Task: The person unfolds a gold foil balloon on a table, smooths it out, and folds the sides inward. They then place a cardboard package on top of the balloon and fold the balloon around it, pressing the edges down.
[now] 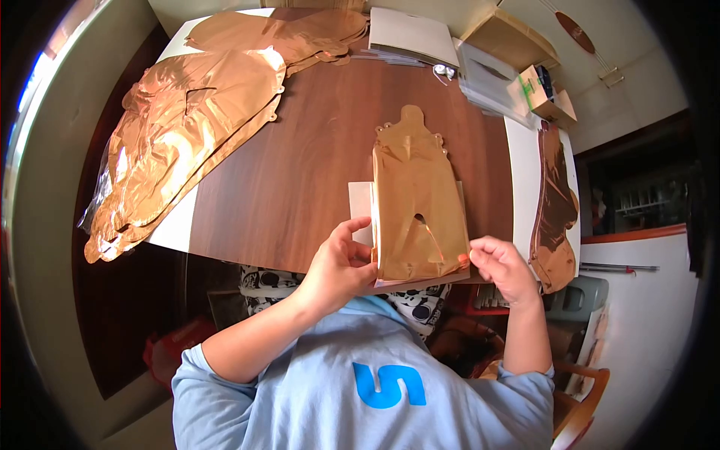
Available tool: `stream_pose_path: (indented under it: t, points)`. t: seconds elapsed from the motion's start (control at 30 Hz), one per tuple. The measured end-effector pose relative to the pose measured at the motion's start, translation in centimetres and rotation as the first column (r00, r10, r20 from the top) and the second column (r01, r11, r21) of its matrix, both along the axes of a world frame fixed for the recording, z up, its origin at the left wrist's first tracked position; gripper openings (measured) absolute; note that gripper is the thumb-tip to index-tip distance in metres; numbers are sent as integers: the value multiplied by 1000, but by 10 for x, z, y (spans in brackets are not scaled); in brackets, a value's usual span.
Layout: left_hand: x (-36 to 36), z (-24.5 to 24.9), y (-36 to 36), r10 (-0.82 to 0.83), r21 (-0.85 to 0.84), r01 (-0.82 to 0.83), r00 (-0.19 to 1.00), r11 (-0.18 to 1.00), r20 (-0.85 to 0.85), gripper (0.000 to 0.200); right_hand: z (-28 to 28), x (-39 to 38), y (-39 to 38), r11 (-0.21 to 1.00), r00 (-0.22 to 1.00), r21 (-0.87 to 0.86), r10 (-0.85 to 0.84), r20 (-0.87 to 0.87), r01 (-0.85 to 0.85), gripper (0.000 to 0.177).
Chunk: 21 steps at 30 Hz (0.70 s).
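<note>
In front of me a flat gold foil balloon (415, 180) lies folded into a long shape, with a rounded tab at its far end and small loops along the upper edges. A small dark slit shows in its lower middle. Under it, a pale flat board (360, 193) sticks out on the left side. My left hand (345, 259) is closed at the balloon's lower left edge, thumb and curled fingers on that edge. At the lower right corner, my right hand (504, 268) pinches the foil between thumb and fingers.
Large flat gold foil balloons (195, 112) cover the table's left side and back. A darker foil piece (553, 210) lies on the right edge. At the back are a white folder stack (412, 36), white earphones (444, 72), a clear plastic case (491, 75) and a small open box (551, 97).
</note>
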<state>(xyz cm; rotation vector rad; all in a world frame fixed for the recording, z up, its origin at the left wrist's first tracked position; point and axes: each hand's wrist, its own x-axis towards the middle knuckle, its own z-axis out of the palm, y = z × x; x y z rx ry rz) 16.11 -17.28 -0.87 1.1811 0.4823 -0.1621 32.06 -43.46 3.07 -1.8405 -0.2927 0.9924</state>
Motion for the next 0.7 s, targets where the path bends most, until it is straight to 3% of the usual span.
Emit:
stream_pose_path:
  t: [0.07, 0.3, 0.4, 0.47, 0.53, 0.57, 0.63, 0.7]
  points:
    - [0, 0, 0, -19, 40, 19, 1000, 999, -10, 73, 8, 3, 12, 999, 976, -25, 28, 218, -24, 30]
    - [0, 2, -3, -36, 104, 35, 999, 994, 11, 76, -9, 51, 52, 999, 987, 38, -11, -158, 17, 23]
    - [3, -4, 1, -54, 181, 46, 998, 982, 40, 77, -15, 70, 75, 1000, 981, -16, -5, -192, 2, 21]
    - [12, -10, 10, -67, 272, 43, 995, 961, 78, 78, -15, 77, 87, 997, 983, 68, 42, -177, -30, 17]
    - [24, -8, 20, -4, 291, -27, 995, 956, 104, 75, -6, 78, 96, 977, 993, 215, 19, -120, 7, 14]
    - [32, -8, 26, 12, 343, -52, 993, 938, 118, 75, -6, 82, 94, 969, 999, 242, 49, 13, -51, 18]
    - [48, -1, 38, 65, 379, -102, 992, 920, 110, 73, -10, 92, 85, 947, 956, 272, 92, 279, -171, 30]
    - [65, -4, 52, 38, 397, -81, 993, 914, 113, 75, 9, 71, 89, 865, 945, 461, 45, 323, -199, 53]
